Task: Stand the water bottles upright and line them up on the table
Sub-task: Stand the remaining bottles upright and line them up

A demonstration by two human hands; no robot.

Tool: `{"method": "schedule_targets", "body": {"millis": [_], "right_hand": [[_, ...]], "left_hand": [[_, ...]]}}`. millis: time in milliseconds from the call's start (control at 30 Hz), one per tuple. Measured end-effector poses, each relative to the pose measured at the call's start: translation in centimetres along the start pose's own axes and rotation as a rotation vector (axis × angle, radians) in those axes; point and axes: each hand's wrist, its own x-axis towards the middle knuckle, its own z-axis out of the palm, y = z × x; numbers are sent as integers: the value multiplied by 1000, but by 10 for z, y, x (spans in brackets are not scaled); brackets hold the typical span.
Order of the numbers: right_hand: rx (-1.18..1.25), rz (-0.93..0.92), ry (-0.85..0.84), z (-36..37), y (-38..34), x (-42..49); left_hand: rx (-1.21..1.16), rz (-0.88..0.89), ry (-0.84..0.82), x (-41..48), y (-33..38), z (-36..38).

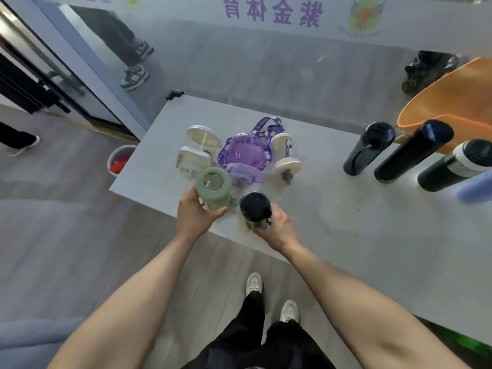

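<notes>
My left hand (195, 213) grips a green-lidded bottle (214, 187), upright near the front left of the white table (346, 225). Beside it my right hand (277, 226) holds a clear bottle with a black lid (255, 209), also upright. Behind them stand two clear bottles with cream lids (203, 137) (193, 158), a purple bottle with a strap (245, 155) and a cream dumbbell-shaped bottle (286, 153). At the right, three dark bottles (368, 147) (414, 150) (455, 166) stand in a row, with a light blue bottle (476, 189) at the frame's edge.
An orange tub (452, 102) sits behind the dark bottles at the far right. A white bin with red contents (119, 159) stands on the floor left of the table. A person's feet are visible by the glass door at the upper left.
</notes>
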Motion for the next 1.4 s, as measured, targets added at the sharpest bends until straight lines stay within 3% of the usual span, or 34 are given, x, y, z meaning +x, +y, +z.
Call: {"method": "schedule_targets", "body": {"millis": [200,467,800,1100,1267,1333,1400], "right_hand": [[-30,36,-25,19,-18,13],[-250,167,-72,-12,-6,25],[-269,226,119,-61,-26,51],[-315,151,257,-77,-43,78],[-344,131,289,-96,-55,95],[-320,69,322,-102,-61,100],[-263,-80,327,-102,-72,105]], "left_hand": [[-69,-59,-22,22,-23,-16],[-69,-29,-230,41,-21,-23],[79,37,-396,71,-34,-50],[178,24,-507,85,-33,-58],[197,-32,-391,108,-20,-84],[107,-78,-462,117,-8,-92],[12,-128,-643,120,2,-92]]}}
